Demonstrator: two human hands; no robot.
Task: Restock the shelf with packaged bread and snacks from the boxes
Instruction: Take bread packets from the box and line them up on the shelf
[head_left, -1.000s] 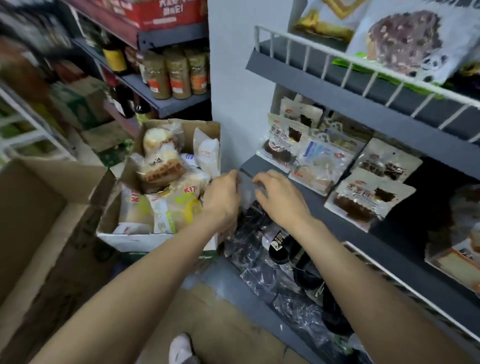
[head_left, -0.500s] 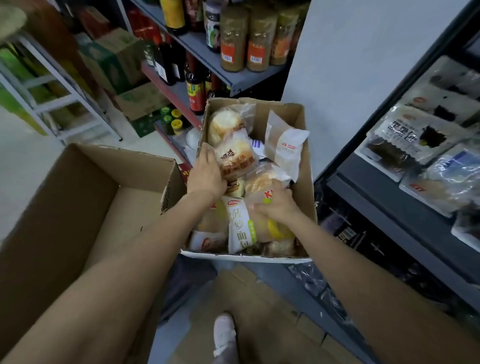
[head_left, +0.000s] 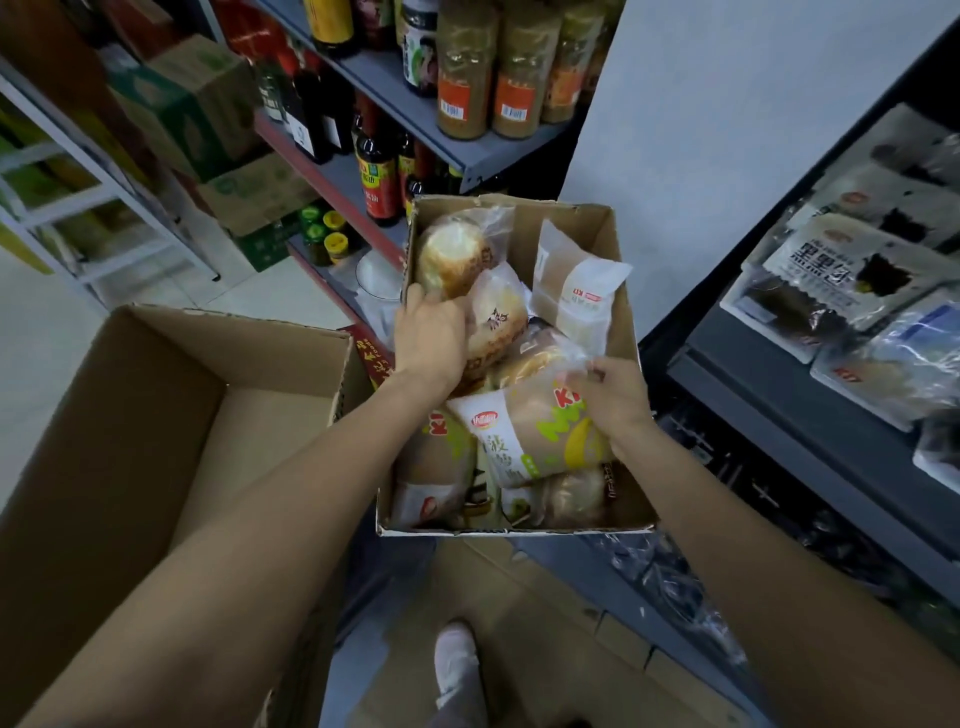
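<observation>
1. Both my hands are inside the smaller cardboard box (head_left: 618, 270) of packaged bread.
2. My left hand (head_left: 431, 332) reaches to the far left of the box, fingers curled around the round bun in clear wrap (head_left: 452, 252), with the palm against the toasted bread pack (head_left: 496, 317) beside it.
3. My right hand (head_left: 610, 392) sits nearer the right wall, thumb and fingertips pinching the crinkled clear wrapper of a bread pack (head_left: 540, 358) that lies under the toasted one.
4. Just below that hand lies the banana-print bread bag (head_left: 530, 441), white and yellow, on top of more packs at the near end of the box.
5. A white pouch (head_left: 576, 301) leans upright against the right wall of the box.
6. To my right, the dark shelf (head_left: 779, 395) holds flat snack packets (head_left: 826, 270), lying tilted near its edge.
7. To my left, a large cardboard box (head_left: 156, 395) stands open, touching the smaller one at its corner.
8. Behind the boxes, grey shelves carry sauce bottles (head_left: 376, 179) and spice jars (head_left: 462, 78).
9. My shoe (head_left: 454, 660) rests on flattened cardboard on the floor.
</observation>
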